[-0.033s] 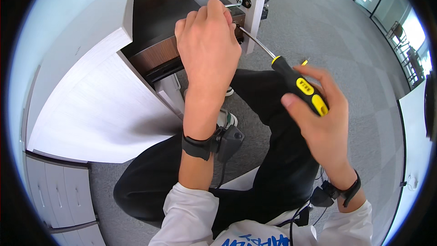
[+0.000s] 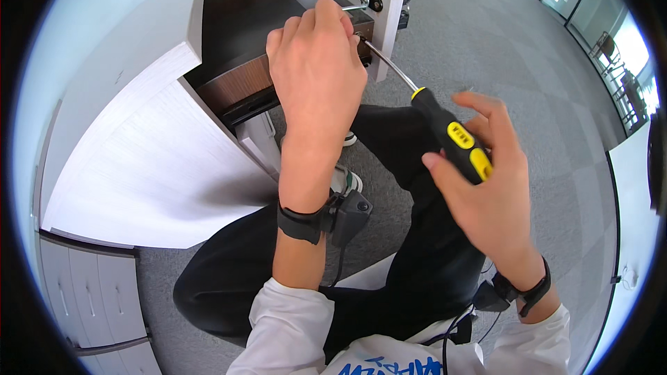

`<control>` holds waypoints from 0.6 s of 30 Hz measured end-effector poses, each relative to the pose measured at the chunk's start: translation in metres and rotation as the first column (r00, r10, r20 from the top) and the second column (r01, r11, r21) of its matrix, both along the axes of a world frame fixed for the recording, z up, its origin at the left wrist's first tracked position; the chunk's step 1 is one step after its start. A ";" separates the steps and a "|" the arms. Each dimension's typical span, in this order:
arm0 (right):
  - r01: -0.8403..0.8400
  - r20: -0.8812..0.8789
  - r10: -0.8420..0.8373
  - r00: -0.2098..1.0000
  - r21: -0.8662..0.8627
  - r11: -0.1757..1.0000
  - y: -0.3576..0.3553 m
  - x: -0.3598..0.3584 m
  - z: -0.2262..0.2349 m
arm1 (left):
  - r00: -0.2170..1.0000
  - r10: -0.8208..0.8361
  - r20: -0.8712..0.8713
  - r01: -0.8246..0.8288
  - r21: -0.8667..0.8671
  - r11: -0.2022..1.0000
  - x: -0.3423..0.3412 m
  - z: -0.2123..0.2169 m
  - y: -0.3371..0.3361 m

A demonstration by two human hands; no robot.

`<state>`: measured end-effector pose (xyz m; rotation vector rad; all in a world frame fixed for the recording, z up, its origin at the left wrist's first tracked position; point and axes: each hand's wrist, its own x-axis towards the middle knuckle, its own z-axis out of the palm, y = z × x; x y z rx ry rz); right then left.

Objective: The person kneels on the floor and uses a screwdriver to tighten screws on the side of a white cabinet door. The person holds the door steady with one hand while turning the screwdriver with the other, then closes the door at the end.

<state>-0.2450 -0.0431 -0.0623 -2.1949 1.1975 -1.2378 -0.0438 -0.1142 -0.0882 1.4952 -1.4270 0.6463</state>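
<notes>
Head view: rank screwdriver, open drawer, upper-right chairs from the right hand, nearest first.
1. Screwdriver: its handle is in the right hand.
2. Open drawer: ahead and left, its front corner by the screwdriver's tip.
3. Chairs: far off, near the picture's right edge.

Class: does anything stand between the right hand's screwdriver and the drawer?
Nothing visible: the screwdriver runs unblocked from the right hand to the drawer, though the left hand sits close beside its tip.

Sleeves (image 2: 292,316) are white, trousers (image 2: 222,274) and wristbands (image 2: 297,224) black.
</notes>
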 end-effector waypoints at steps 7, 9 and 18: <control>0.000 -0.421 -0.314 0.851 -0.599 0.801 -0.007 -0.001 -0.022 | 1.000 0.002 0.009 -0.002 -0.007 1.000 0.002 -0.002 -0.002; -0.002 -0.413 -0.325 0.851 -0.621 0.784 -0.009 0.002 -0.025 | 1.000 0.002 0.006 -0.002 -0.012 1.000 0.002 -0.003 -0.003; 0.062 -0.323 -0.163 0.932 -0.304 0.951 -0.010 0.004 -0.012 | 1.000 0.015 0.013 -0.015 -0.022 1.000 0.002 -0.005 -0.006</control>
